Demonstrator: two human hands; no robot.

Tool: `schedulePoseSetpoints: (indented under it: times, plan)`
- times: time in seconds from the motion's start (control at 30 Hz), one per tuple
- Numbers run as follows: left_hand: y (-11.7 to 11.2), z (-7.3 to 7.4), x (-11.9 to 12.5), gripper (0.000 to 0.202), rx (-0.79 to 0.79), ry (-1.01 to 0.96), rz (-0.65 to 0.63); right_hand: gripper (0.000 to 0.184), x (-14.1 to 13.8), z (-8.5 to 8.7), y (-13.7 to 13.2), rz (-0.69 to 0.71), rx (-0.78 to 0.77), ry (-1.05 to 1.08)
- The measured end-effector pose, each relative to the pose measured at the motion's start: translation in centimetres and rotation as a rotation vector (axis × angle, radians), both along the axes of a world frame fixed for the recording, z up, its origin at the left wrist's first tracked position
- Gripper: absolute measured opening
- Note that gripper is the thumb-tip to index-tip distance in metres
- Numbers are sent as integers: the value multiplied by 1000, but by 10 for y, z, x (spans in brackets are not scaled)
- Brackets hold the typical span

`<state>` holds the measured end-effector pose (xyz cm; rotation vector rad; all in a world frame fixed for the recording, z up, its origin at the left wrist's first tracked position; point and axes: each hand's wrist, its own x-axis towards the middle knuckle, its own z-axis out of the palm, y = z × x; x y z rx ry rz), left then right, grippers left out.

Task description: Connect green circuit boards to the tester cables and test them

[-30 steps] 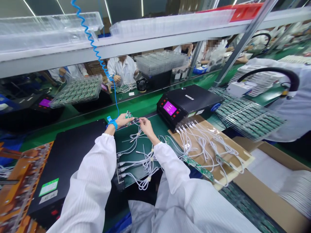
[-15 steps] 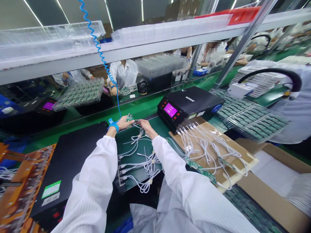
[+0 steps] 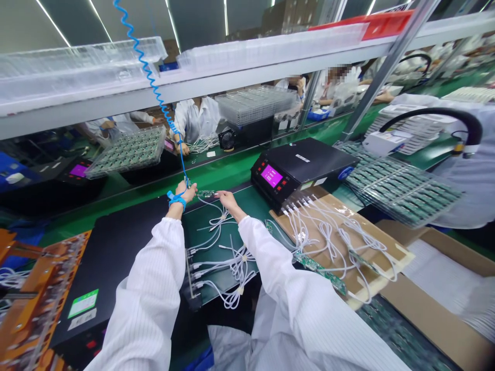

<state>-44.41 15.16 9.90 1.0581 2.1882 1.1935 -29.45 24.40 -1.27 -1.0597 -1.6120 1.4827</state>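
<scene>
Above the back of the dark green work mat (image 3: pixel 216 226) my hands are a short way apart. My left hand (image 3: pixel 187 194), with a blue wrist strap (image 3: pixel 177 200), is closed on a small green circuit board (image 3: pixel 188 183), which shows above its fingers. A second narrow circuit board (image 3: pixel 205 194) spans the gap between the hands. My right hand (image 3: pixel 229 201) pinches its right end. One white cable (image 3: pixel 211 204) runs close below that board; whether it is plugged in is too small to tell. Bundled white cables (image 3: pixel 240 263) lie on the mat, plugged into a black connector strip (image 3: pixel 191 281).
A black tester (image 3: pixel 305 162) with a lit purple screen stands right, its cables crossing a cardboard sheet (image 3: pixel 336 216). Another black box (image 3: pixel 112 257) and an orange fixture (image 3: pixel 27 304) are left. Trays of boards (image 3: pixel 402 185) sit right. A blue coiled cord (image 3: pixel 154 87) hangs overhead. Co-workers sit opposite.
My left hand has moved slightly left and turned, drawing away from my right hand. The narrow board now shows between them. The coiled cord has shifted left.
</scene>
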Motion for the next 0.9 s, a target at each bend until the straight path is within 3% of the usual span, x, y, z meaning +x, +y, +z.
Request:
schedulePoseSetpoints:
  times: [0.13, 0.27, 0.43, 0.53, 0.63, 0.8, 0.9]
  plan:
    - [0, 0, -1, 14, 56, -43, 69, 26, -11, 2, -7, 65, 118, -155]
    - [2, -2, 0, 10, 52, -62, 103, 11, -6, 9, -12, 139, 264, -284]
    - [7, -6, -2, 19, -8, -45, 128, 16, 47, 15, -12, 209, 458, -470]
    - [9, -6, -3, 25, -40, -42, 136, 9, 84, 12, -18, 263, 558, -613]
    - [10, -3, 0, 27, -65, -48, 141, 10, 102, 8, -33, 356, 668, -696]
    - [6, 1, 4, 34, -93, -73, 142, 20, 94, 3, -60, 472, 832, -733]
    - [4, 2, 5, 34, -84, -114, 140, 15, 87, 2, -66, 485, 883, -746]
